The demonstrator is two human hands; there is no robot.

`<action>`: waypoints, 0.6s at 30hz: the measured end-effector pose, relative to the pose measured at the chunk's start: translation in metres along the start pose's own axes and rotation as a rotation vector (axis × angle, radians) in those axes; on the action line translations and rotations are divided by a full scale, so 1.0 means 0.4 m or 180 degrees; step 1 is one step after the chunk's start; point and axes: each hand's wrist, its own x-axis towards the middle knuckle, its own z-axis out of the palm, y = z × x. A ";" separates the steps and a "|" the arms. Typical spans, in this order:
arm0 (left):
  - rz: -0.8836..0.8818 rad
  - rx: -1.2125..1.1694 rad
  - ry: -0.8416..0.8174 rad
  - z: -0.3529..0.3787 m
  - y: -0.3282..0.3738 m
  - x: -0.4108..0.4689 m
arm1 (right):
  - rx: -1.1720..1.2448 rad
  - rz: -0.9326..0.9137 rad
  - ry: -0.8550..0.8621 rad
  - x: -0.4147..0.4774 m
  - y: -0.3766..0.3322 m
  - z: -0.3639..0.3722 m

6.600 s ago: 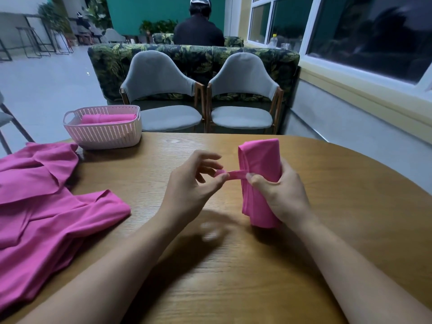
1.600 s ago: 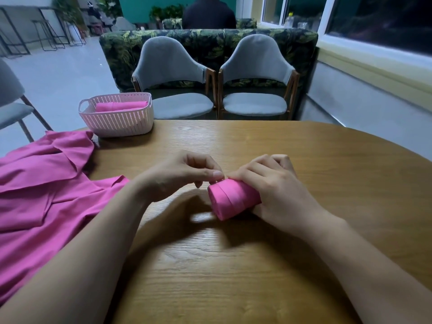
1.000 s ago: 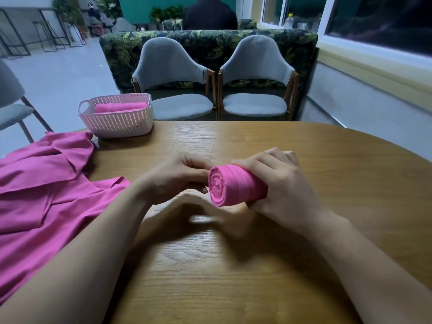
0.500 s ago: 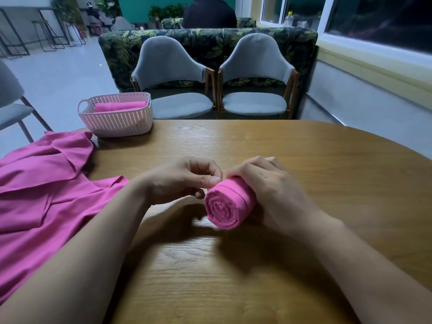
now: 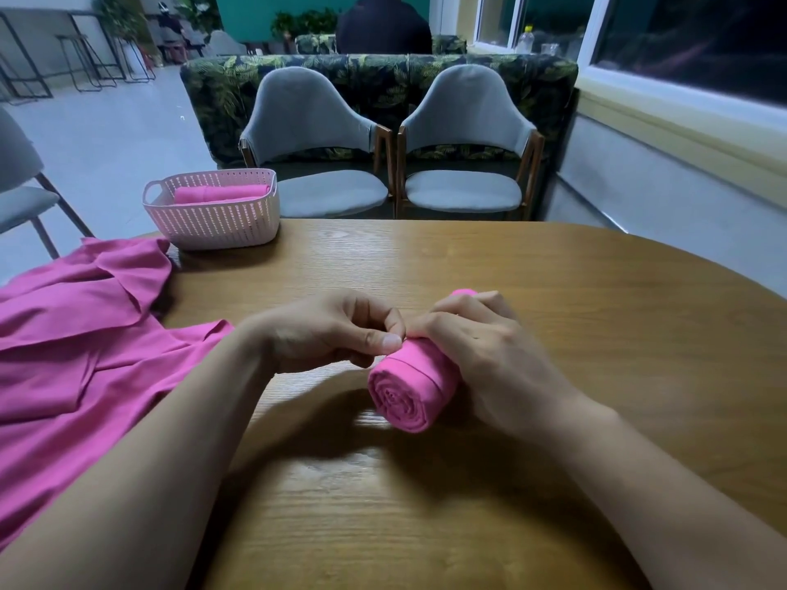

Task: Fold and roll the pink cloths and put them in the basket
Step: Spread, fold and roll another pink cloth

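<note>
pink roll [image 5: 409, 387] sits low over the wooden surface [image 5: 426, 504] right in front of you, its spiral end turned to the camera; whether it rests on the wood or hangs just off it cannot be told. your right hand [image 5: 494, 359] wraps it from the far side, fingers [image 5: 455, 310] curled over the top, while your left hand [image 5: 323, 330] pinches the outer flap at the roll's upper edge between thumb and forefinger, close against the right forefinger. the cloth is a bright, matte pink, wound tight in even layers, with one hem line crossing near the open end. by that look it should handle light and soft, giving under pressure, not slippery, and ready to spring open if the flap is let go. take it around the middle with the whole hand, a thumb on the loose edge, not by one end, where the layers could slide out. the basket [image 5: 213, 223] stands at the far left of the surface, well apart, with a rolled cloth [image 5: 221, 192] lying inside; unfolded pink cloths [image 5: 64, 355] are heaped along the left edge.
</note>
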 end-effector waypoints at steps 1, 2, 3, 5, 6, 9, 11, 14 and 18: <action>-0.0001 -0.0009 0.0025 0.000 0.001 -0.002 | 0.0012 -0.0003 0.0023 0.002 -0.003 0.001; 0.0021 -0.0028 0.0091 0.000 0.001 -0.001 | 0.0011 0.0011 0.0045 0.004 -0.005 0.003; 0.0071 -0.0049 0.0174 0.003 0.002 0.002 | -0.0007 0.0041 0.0064 0.005 -0.007 0.006; 0.0189 -0.0045 0.0363 0.010 0.002 0.010 | -0.0063 0.0108 0.0065 0.008 -0.014 0.012; 0.0208 0.0007 0.0446 0.011 0.001 0.011 | -0.0089 0.0125 0.0048 0.009 -0.018 0.015; 0.0105 0.0372 0.0583 0.008 0.000 0.011 | -0.0159 0.0191 -0.0008 0.009 -0.022 0.015; 0.0106 0.0423 0.0761 0.011 0.003 0.014 | -0.0293 0.0347 -0.0039 0.008 -0.021 0.013; 0.0225 0.0367 0.1158 0.024 0.014 0.022 | -0.0524 0.0675 -0.0141 0.008 -0.016 0.016; 0.0069 0.0497 0.0988 0.037 0.019 0.026 | -0.0743 0.1007 -0.0186 0.006 -0.001 0.023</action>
